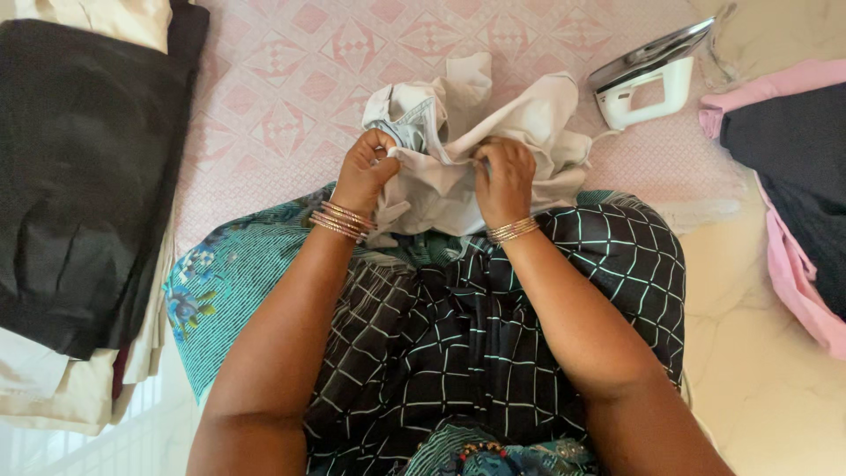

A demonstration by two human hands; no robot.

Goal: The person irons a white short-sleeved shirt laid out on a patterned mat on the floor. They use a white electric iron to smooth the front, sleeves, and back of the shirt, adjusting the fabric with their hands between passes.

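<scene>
A crumpled cream-white garment (529, 132) lies bunched on a pink patterned cloth (291, 79) in front of my lap. My left hand (366, 167) grips the garment's left edge, fingers closed on the fabric. Close beside it, my right hand (504, 176) pinches a fold near the garment's middle. Both wrists carry thin gold bangles. My lap is covered by dark checked fabric (493, 335) with a teal printed border.
A white clothes iron (648, 84) rests on its side at the upper right, just past the garment. A black folded cloth (79, 176) lies on a pile at the left. Pink and dark fabrics (793, 176) lie on the pale floor at the right.
</scene>
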